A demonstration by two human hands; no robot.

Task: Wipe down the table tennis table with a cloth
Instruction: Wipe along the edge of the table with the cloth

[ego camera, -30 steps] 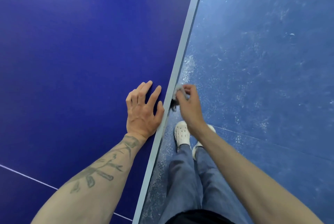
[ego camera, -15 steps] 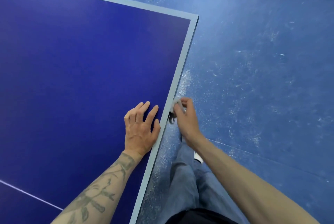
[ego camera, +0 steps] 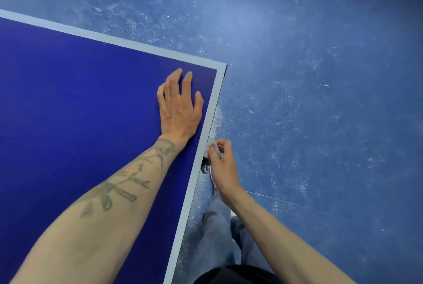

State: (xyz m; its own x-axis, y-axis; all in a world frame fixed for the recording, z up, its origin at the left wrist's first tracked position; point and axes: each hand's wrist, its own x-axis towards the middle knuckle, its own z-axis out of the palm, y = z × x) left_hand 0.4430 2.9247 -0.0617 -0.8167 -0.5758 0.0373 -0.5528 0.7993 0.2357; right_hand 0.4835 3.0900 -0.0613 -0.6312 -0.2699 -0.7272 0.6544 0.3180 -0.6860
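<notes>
Below, floor (ego camera: 320, 100): blue sports flooring, scuffed all over with pale scratches and whitish marks, thickest in a patch just beside the table's right edge; a thin pale line crosses it to the right of the right forearm.
Legs: grey-blue trousers (ego camera: 212, 233) stand on the floor close against the table's right side, under the right arm; a sliver of pale shoe (ego camera: 233, 213) shows beside the forearm, mostly hidden.
Top hem: a dark garment (ego camera: 233, 274) fills the bottom edge of the view.
Table tennis table (ego camera: 80, 100): deep blue playing surface with a pale grey-white border line along the far end and the right side, meeting at the corner near the middle of the view; nothing lies on the surface but the left hand and forearm.
Left hand (ego camera: 179, 109): laid flat, palm down, fingers spread and gripping nothing, on the blue surface just inside the right border, near the corner; the forearm carries a branch-like tattoo (ego camera: 119, 183).
Right hand (ego camera: 220, 167): off the table, beside its right edge, fingers closed around the cloth.
Cloth (ego camera: 209, 149): small, bunched, pale grey, darker where it hangs below the fingers; pressed against the side edge of the table, just behind the left wrist; most of it is covered by the right hand.
</notes>
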